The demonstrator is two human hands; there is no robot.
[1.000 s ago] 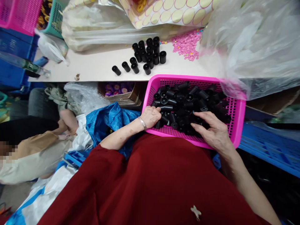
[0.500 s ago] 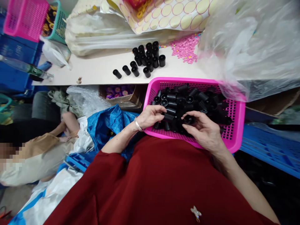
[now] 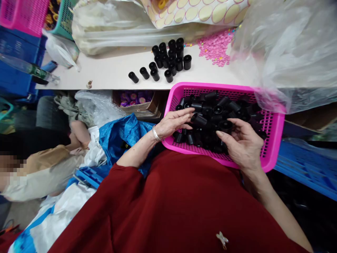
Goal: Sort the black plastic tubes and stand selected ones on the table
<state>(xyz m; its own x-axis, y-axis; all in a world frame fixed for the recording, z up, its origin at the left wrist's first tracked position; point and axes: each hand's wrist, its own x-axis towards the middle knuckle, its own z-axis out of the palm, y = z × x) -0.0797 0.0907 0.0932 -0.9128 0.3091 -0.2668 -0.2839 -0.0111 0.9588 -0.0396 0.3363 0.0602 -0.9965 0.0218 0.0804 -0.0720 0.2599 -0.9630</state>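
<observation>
A pink plastic basket (image 3: 172,95) in front of me is heaped with black plastic cylinders (image 3: 210,95). My left hand (image 3: 173,123) reaches over its left side, fingers stretched out and apart, beside one loose cylinder (image 3: 199,119). Between thumb and fingers, my right hand (image 3: 243,140) grips another black cylinder (image 3: 225,125), its round end facing up. Part of that piece is hidden by the fingers. On the white table behind the basket stand several more black cylinders (image 3: 168,75), most of them upright in a cluster.
Small pink beads (image 3: 216,49) lie scattered on the table (image 3: 105,75). Clear plastic sheeting (image 3: 284,52) hangs over the right side. A box of purple items (image 3: 138,98) sits below the table edge. At left are a bottle (image 3: 31,70) and another person's arm (image 3: 79,135).
My left hand's fingers have straightened and spread from a pinch. My right hand has shifted slightly right with its cylinder. The view has moved a little.
</observation>
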